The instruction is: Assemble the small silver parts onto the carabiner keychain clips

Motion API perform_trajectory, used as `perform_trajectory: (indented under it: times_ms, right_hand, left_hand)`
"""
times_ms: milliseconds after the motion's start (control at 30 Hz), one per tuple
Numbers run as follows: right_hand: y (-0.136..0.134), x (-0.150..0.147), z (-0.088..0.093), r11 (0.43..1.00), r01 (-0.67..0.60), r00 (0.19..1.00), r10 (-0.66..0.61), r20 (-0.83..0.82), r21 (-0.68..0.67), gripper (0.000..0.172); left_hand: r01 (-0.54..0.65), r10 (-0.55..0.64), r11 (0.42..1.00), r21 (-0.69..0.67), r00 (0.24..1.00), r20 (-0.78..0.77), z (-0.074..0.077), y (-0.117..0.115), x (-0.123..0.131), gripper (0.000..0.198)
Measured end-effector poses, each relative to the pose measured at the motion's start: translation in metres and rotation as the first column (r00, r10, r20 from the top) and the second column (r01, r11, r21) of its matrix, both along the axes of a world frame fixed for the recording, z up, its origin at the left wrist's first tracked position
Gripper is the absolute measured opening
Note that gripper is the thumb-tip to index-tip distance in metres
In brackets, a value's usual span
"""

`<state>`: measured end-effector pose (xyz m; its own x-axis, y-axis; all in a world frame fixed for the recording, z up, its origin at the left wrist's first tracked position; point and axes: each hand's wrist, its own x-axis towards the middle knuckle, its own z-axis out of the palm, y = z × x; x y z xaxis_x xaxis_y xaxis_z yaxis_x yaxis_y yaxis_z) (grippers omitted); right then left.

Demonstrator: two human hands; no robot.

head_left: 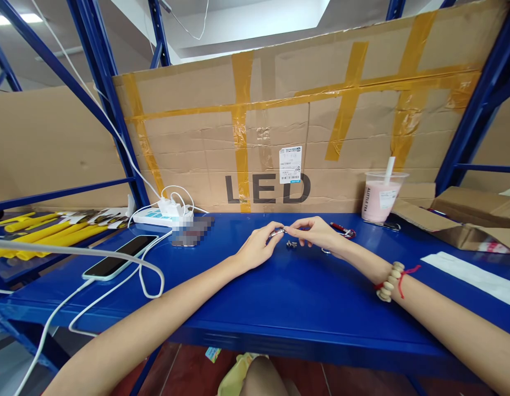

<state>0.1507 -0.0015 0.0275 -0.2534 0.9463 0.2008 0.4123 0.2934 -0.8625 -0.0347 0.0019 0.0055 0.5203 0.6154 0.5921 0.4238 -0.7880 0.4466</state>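
My left hand (258,246) and my right hand (316,233) meet over the blue metal shelf (279,297), fingertips pinched together on a small silver metal part (278,232) held between them. A couple of tiny metal pieces (291,245) lie on the shelf just below the fingers. My right wrist carries a beaded bracelet (390,281) with a red cord. Behind my right hand lies a red-handled object (342,229), partly hidden.
A taped cardboard sheet marked LED (267,190) closes the back. A pink drink cup (380,196) with straw stands at right, beside open cardboard boxes (465,220). A phone (119,256) on a white cable and a power strip (159,215) lie at left, yellow tubes (40,234) beyond.
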Motion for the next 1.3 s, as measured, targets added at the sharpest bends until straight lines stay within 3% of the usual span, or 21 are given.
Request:
perform_trajectory:
  times_ms: [1300]
  right_hand:
    - [0.0023, 0.004, 0.0004, 1.0, -0.003, 0.999, 0.002, 0.043, 0.004, 0.042]
  left_hand:
    - [0.049, -0.049, 0.999, -0.004, 0.998, 0.038, -0.0023, 0.001, 0.0016, 0.021]
